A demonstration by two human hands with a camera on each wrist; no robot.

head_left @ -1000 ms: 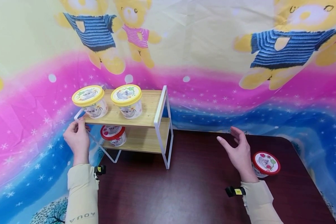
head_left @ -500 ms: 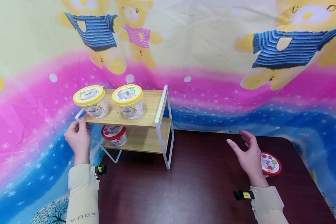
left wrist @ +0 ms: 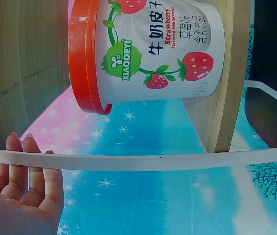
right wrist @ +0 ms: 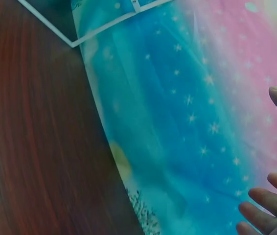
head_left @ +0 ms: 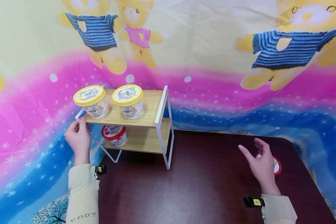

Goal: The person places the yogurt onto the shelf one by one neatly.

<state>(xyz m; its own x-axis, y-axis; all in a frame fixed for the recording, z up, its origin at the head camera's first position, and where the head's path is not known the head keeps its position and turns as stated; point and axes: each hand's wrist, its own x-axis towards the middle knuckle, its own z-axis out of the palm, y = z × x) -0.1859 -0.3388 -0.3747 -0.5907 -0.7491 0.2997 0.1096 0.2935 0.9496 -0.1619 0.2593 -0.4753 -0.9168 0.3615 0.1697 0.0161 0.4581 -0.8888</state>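
Observation:
My left hand (head_left: 79,138) grips the upper left front corner of a two-tier shelf rack (head_left: 151,113) with wooden boards and a white frame. In the left wrist view its fingers (left wrist: 31,183) curl round the white bar beside the upper board. Two tubs with yellow lids, one at the left (head_left: 91,97) and another to its right (head_left: 128,98), stand on the top board. A red-lidded strawberry milk drink tub (left wrist: 158,54) stands on the lower one. Over at the right my right hand (head_left: 264,168), thumb and fingers spread, holds nothing and partly hides another red-lidded tub (head_left: 277,166).
The dark brown table (head_left: 196,180) extends from the rack to its rounded right corner. Behind it hangs a cloth backdrop (head_left: 201,84) printed with bears and snowflakes, which also runs down along both sides.
My right hand has moved right and toward me, now covering much of the red-lidded tub on the table. The left hand has kept its hold on the rack.

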